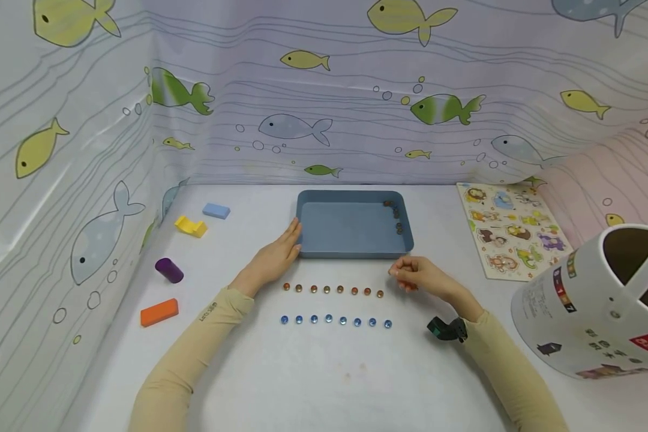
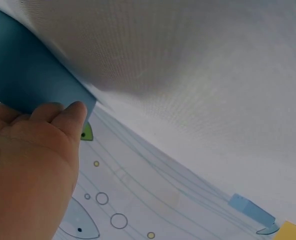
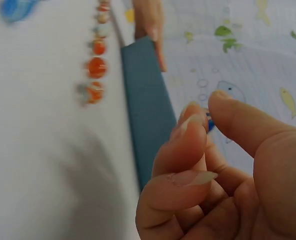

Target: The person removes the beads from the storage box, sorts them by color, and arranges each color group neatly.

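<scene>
My left hand [image 1: 277, 255] lies with straight fingers against the left wall of a shallow blue-grey tray [image 1: 356, 254]; the left wrist view shows its fingertips at the tray [image 2: 33, 80]. Just beyond the tray's front right corner is my right hand [image 1: 418, 275], raised above the table. Between its thumb and curled fingers it pinches a small bead [image 3: 210, 123], mostly hidden, with a blue part showing. Several brownish beads [image 1: 399, 228] sit along the tray's right side. In front of the tray run a row of orange-brown beads [image 1: 340, 289] and a nearer row of blue beads [image 1: 342, 321].
At left lie a blue block [image 1: 216, 210], a yellow curved block [image 1: 191, 227], a purple cylinder [image 1: 170, 270] and an orange block [image 1: 159, 312]. A picture board [image 1: 510, 231] and a large white bucket [image 1: 567, 312] stand at right. Fish-patterned curtains [image 1: 356, 162] enclose the table.
</scene>
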{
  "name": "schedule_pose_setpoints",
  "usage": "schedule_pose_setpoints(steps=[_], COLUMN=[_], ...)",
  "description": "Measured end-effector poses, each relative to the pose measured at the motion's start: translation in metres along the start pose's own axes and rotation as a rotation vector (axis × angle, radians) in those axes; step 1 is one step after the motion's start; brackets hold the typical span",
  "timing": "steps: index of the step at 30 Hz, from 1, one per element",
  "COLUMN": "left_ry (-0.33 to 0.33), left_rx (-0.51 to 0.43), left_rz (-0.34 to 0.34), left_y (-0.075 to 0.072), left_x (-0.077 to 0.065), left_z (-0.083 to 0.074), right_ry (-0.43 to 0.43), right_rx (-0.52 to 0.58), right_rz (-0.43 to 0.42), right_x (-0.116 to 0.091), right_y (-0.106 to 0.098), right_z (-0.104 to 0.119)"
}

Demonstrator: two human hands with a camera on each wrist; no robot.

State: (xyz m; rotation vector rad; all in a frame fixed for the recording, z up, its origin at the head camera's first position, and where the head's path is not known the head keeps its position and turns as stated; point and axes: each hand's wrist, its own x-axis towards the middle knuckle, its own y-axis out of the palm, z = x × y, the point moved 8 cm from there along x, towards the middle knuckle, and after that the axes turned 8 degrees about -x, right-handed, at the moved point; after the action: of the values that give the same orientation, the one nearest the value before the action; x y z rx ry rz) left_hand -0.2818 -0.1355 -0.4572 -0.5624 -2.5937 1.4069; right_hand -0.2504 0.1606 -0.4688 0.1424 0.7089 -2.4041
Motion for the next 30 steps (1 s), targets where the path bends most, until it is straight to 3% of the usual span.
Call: schedule_pose_setpoints(steps=[8, 12, 22, 30], left_ry=[-0.004, 0.001, 0.003, 0.005], left_rx=[0.001, -0.005, -0.002, -0.018], left_rz=[-0.002, -0.001, -0.009, 0.0], left_y=[0.0, 0.001, -0.001, 0.001], left_x=[-0.001, -0.001, -0.001, 0.0], left_z=[0.002, 0.001, 0.0, 0.001], right_ry=[0.006, -0.007, 0.029, 0.024], right_rx=[0.046, 0.042, -0.059, -0.066], right_rz=[0.178, 0.226, 0.173, 0.169], right_x=[-0.04, -0.051, -0.055, -0.056], right_y=[0.04, 0.051, 0.054, 0.05], right_z=[-0.021, -0.025, -0.023, -0.019])
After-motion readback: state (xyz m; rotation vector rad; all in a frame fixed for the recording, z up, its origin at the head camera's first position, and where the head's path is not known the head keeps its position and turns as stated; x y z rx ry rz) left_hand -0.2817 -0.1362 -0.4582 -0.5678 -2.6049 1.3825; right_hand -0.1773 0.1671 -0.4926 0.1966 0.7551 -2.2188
